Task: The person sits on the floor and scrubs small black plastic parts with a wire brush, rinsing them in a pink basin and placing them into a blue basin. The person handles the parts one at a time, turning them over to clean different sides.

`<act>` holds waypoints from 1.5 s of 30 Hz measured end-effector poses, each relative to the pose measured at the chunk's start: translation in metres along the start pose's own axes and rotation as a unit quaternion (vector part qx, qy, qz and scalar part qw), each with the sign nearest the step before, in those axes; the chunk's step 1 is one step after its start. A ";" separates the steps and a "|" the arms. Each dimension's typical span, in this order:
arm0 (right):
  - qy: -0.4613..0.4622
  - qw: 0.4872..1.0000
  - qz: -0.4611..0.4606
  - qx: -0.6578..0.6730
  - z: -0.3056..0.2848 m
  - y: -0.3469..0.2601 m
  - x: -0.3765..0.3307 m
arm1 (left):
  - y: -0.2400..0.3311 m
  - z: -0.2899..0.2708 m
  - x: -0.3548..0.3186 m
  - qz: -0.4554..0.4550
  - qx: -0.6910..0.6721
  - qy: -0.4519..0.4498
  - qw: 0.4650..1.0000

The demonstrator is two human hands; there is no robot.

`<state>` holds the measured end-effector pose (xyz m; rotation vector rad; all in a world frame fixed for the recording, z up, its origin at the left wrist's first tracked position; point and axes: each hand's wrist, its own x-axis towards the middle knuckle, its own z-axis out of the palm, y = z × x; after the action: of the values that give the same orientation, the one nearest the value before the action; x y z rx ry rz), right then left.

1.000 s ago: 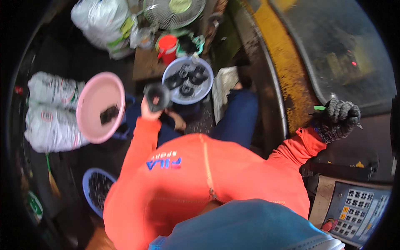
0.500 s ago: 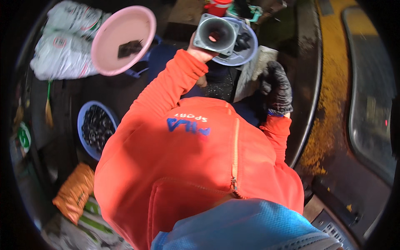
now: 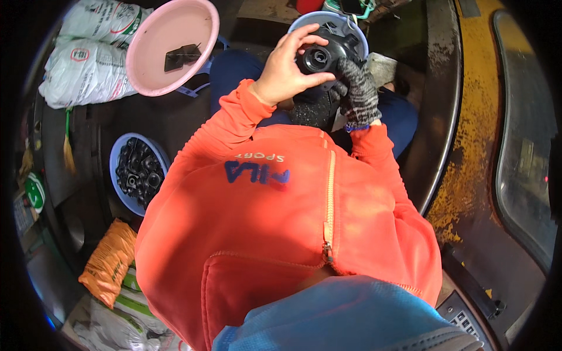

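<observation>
A rounded black part (image 3: 319,57) with a ringed round socket faces up between my hands, above the near side of a blue basin (image 3: 364,42). My bare left hand (image 3: 282,71) grips it from the left, with fingers over its top and thumb below. On its right side is my right hand (image 3: 358,90), in a grey knitted glove, with fingers bent against the part. The gloved fingertips are partly hidden. Dark pieces show behind the part, but I cannot make out which belong to it.
A pink basin (image 3: 136,61) with a dark flat piece inside stands at the upper left, beside white sacks (image 3: 85,73). Lower left are a blue basin (image 3: 113,169) of small black parts and an orange bag (image 3: 108,263). A rusty yellow machine panel (image 3: 468,117) borders the right.
Before, my left hand held up a square-flanged grey horn, its wide mouth showing; now a black socketed face shows there. My right hand has moved left and up onto the part.
</observation>
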<state>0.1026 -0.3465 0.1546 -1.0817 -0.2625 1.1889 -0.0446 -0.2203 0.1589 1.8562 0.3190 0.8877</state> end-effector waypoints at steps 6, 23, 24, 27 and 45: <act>0.004 0.996 0.057 0.073 -0.004 -0.003 0.006 | -0.005 -0.008 0.003 -0.276 -0.496 -0.026 0.823; -0.122 0.461 -0.400 -0.783 -0.034 -0.019 -0.014 | -0.040 0.002 -0.004 -0.333 -0.683 -0.057 0.647; -0.113 0.499 -0.375 -0.773 -0.033 -0.018 -0.013 | -0.038 0.002 -0.004 -0.332 -0.668 -0.056 0.663; -0.090 0.603 -0.338 -0.717 -0.029 -0.017 -0.007 | -0.031 -0.001 0.000 -0.323 -0.636 -0.051 0.699; -0.094 0.556 -0.467 -0.681 0.004 -0.010 -0.025 | 0.007 0.003 0.022 -0.137 -0.572 0.026 0.808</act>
<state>0.0956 -0.3647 0.1730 -1.6847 -1.9114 -0.1602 -0.0285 -0.2131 0.1734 0.6313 0.0310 0.6710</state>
